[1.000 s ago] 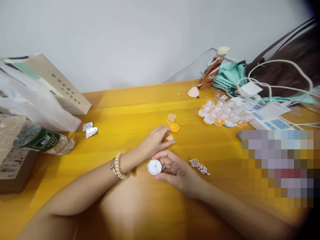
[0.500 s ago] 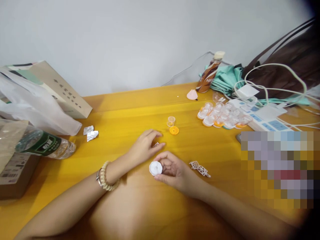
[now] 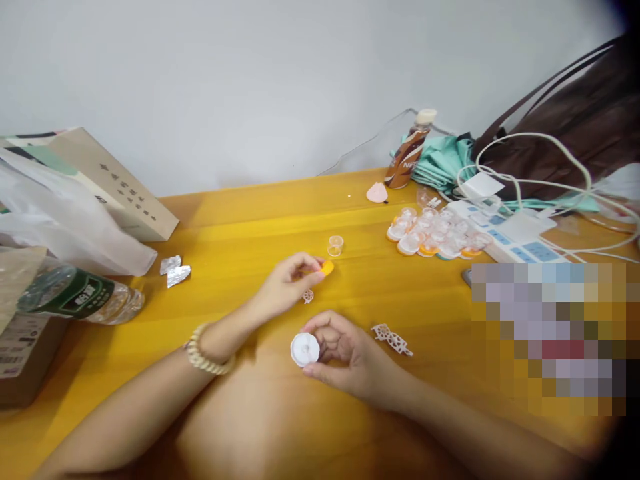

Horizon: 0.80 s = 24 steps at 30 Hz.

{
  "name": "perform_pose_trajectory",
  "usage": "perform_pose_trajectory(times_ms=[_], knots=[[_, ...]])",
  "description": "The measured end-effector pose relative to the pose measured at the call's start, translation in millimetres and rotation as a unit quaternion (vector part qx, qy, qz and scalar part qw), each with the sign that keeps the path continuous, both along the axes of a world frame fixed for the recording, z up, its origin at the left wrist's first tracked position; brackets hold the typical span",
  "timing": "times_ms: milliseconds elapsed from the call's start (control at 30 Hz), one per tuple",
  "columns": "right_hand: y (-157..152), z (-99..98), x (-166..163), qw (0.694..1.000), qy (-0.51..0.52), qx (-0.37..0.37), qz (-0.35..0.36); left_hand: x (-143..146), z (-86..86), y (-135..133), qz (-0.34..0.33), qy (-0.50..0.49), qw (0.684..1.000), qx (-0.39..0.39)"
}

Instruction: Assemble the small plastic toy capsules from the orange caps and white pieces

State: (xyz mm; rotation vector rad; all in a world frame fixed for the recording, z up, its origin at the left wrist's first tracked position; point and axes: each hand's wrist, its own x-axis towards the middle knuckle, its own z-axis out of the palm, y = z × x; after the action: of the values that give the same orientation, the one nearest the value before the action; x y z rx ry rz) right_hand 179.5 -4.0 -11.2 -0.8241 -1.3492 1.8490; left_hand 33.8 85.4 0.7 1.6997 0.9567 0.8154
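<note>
My left hand (image 3: 287, 285) rests on the yellow table (image 3: 240, 233) with its fingertips pinched on a small orange cap (image 3: 327, 268). A tiny white lattice piece (image 3: 308, 296) lies just under that hand. My right hand (image 3: 345, 357) is curled around a white round piece (image 3: 305, 349), holding it just above the table. A small clear cup (image 3: 335, 245) stands beyond the left hand. A white lattice strip (image 3: 391, 339) lies to the right of my right hand.
A cluster of clear and orange cups (image 3: 435, 233) sits at the right by a white power strip (image 3: 515, 237) with cables. A brown bottle (image 3: 407, 155), teal cloth and dark bag stand behind. At left lie a water bottle (image 3: 80, 293), foil scraps (image 3: 174, 270), a plastic bag and boxes.
My left hand drew back over the small lattice piece, then reached to the orange cap and took hold of it. The right hand kept the white round piece.
</note>
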Motion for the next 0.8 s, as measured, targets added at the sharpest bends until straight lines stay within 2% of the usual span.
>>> perform_pose_trajectory(times_ms=[67, 133, 200, 300, 400, 533, 633, 800], knots=[[-1.5, 0.2, -0.6, 1.0, -0.005, -0.004, 0.004, -23.5, 6.3, -14.1, 0.009, -0.061, 0.99, -0.13], [-1.7, -0.7, -1.0, 1.0, -0.016, -0.007, -0.001, -44.6, 8.1, -29.3, 0.043, -0.123, 0.968, -0.213], [0.0, -3.0, -1.1, 1.0, -0.022, -0.01, -0.017, -59.1, 6.0, -43.0, 0.059, -0.179, 0.945, -0.269], [4.9, -8.3, -1.5, 0.999, -0.014, -0.001, -0.051, -66.3, -0.5, -55.7, 0.036, -0.226, 0.922, -0.312], [9.1, -12.8, -1.8, 0.996, -0.017, 0.015, -0.085, -63.1, -7.7, -57.8, 0.007, -0.24, 0.922, -0.304], [10.5, -15.2, -1.8, 0.993, -0.053, 0.026, -0.105, -59.8, -14.4, -55.6, -0.002, -0.218, 0.948, -0.231], [10.4, -15.8, -1.7, 0.99, -0.075, 0.034, -0.111, -60.7, -15.2, -57.2, -0.015, -0.189, 0.964, -0.188], [10.4, -16.2, -2.2, 0.99, -0.083, 0.051, -0.105, -59.9, -12.2, -61.5, -0.043, -0.171, 0.968, -0.177]])
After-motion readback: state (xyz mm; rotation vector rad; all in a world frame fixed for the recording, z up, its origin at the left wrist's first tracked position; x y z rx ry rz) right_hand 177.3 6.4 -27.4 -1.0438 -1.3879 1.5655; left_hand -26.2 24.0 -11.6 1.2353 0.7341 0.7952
